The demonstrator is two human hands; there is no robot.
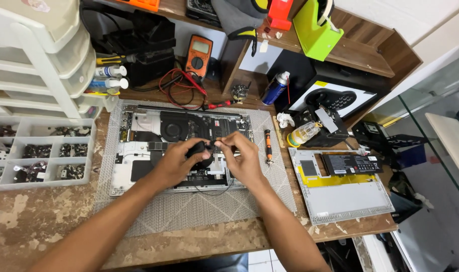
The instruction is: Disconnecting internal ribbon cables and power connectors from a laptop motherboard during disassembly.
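Both hands at work over an opened laptop, lid-less underside up, flat on a grey woven mat in the middle of the worn wooden worktop. Left hand curled round a small black round part, grip narrow and closed on it, just above the laptop's near middle. Right hand touching the same part from the right, fingertips pinched close on something thin and pale; what exactly, cannot tell. Thin black wire looping out under the hands onto the laptop's near edge.

Orange-and-black screwdriver lying on the mat just right of the laptop. Further right, grey laptop bottom cover lying flat, with a black battery pack and a yellow sheet on its far part. Small clear bottle with a yellow cap on its side far of the cover. Blue spray can standing beyond the laptop's far right corner. Orange multimeter leaning at the far side, its red and black leads coiled near the laptop's far edge. White parts tray with small dark screws and pieces on the left. White drawer tower far left. Green tape dispenser on the shelf far right.
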